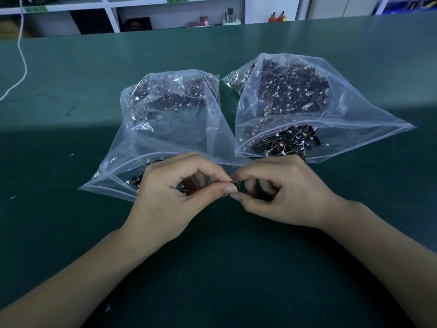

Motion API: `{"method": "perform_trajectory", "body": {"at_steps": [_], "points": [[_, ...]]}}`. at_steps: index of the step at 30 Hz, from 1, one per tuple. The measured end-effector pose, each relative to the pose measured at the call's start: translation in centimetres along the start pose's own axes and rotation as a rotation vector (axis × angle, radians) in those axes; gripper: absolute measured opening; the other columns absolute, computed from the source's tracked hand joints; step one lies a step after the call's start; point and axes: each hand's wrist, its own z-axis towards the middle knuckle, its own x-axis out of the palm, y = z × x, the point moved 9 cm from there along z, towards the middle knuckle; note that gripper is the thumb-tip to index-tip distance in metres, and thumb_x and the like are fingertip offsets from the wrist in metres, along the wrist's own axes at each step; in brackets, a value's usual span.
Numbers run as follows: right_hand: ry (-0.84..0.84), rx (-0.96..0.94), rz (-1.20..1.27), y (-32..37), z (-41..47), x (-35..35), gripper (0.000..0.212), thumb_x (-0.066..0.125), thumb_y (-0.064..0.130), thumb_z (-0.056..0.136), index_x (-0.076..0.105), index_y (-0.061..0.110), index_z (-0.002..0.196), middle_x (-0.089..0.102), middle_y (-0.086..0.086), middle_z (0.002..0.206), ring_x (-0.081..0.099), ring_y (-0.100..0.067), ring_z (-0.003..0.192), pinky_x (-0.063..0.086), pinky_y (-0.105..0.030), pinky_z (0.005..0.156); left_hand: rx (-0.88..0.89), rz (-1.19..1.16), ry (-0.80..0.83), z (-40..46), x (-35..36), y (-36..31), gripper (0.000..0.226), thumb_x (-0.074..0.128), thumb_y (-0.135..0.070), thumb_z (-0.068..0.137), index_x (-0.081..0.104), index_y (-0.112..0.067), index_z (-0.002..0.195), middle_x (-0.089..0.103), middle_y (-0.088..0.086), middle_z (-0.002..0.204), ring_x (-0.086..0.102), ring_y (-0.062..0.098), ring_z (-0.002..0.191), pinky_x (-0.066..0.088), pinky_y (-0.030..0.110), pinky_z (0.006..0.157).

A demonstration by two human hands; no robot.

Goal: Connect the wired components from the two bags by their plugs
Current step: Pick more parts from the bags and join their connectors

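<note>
Two clear plastic bags lie open-mouthed toward me on the green table, the left bag [165,129] and the right bag [295,110], each full of small dark wired components with white plugs. In front of the bags my left hand [175,195] pinches a small brown component [189,185] between thumb and forefinger. My right hand [279,192] pinches a small dark component [237,185] with its thumb and forefinger. The fingertips of both hands meet at the middle, and the plugs between them are mostly hidden.
The green table [71,162] stretches wide on both sides. A white cable [22,58] hangs down at the far left. White shelves [179,15] with small items stand behind the table's far edge.
</note>
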Motion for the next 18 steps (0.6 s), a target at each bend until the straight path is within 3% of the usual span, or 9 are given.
{"method": "perform_trajectory", "body": {"at_steps": [4, 7, 11, 14, 18], "points": [[-0.052, -0.004, -0.027, -0.3, 0.2, -0.5, 0.009, 0.074, 0.025, 0.096, 0.082, 0.022, 0.099, 0.052, 0.018, 0.075, 0.044, 0.003, 0.061, 0.033, -0.011, 0.063, -0.006, 0.013, -0.005, 0.0, -0.1, 0.1, 0.009, 0.082, -0.032, 0.093, 0.074, -0.032, 0.098, 0.07, -0.019, 0.086, 0.066, 0.013, 0.07, 0.049, 0.018, 0.069], [-0.074, -0.009, -0.034, -0.5, 0.2, -0.9, 0.009, 0.075, 0.021, 0.097, 0.083, 0.022, 0.102, 0.048, 0.028, 0.078, 0.046, 0.006, 0.063, 0.032, -0.01, 0.066, 0.026, 0.12, 0.007, 0.0, -0.2, 0.1, 0.012, 0.084, -0.029, 0.093, 0.078, -0.021, 0.1, 0.072, -0.014, 0.089, 0.067, 0.015, 0.073, 0.052, 0.023, 0.068], [-0.071, -0.024, -0.031, -0.5, 0.3, -0.9, 0.01, 0.077, 0.02, 0.096, 0.085, 0.021, 0.103, 0.053, 0.038, 0.089, 0.052, 0.014, 0.07, 0.034, -0.007, 0.069, 0.094, 0.285, 0.048, 0.1, -0.1, -0.2, 0.016, 0.084, -0.026, 0.094, 0.081, -0.012, 0.102, 0.071, -0.008, 0.091, 0.064, 0.007, 0.078, 0.049, 0.017, 0.072], [-0.1, -0.002, -0.037, -0.8, 0.2, -1.1, 0.011, 0.077, 0.023, 0.096, 0.086, 0.023, 0.103, 0.053, 0.039, 0.087, 0.051, 0.011, 0.065, 0.033, -0.007, 0.067, 0.11, 0.331, 0.063, 0.2, 0.0, -0.3, 0.018, 0.085, -0.027, 0.091, 0.082, -0.013, 0.102, 0.067, -0.016, 0.093, 0.062, 0.002, 0.08, 0.048, 0.015, 0.074], [-0.124, 0.019, -0.04, -1.1, 0.1, -1.3, 0.01, 0.079, 0.02, 0.095, 0.086, 0.023, 0.103, 0.051, 0.038, 0.081, 0.049, 0.007, 0.061, 0.033, -0.008, 0.065, 0.122, 0.323, 0.06, 0.1, -0.1, -0.4, 0.023, 0.089, -0.03, 0.086, 0.082, -0.014, 0.101, 0.07, -0.012, 0.095, 0.064, 0.007, 0.077, 0.055, 0.023, 0.069]]}}
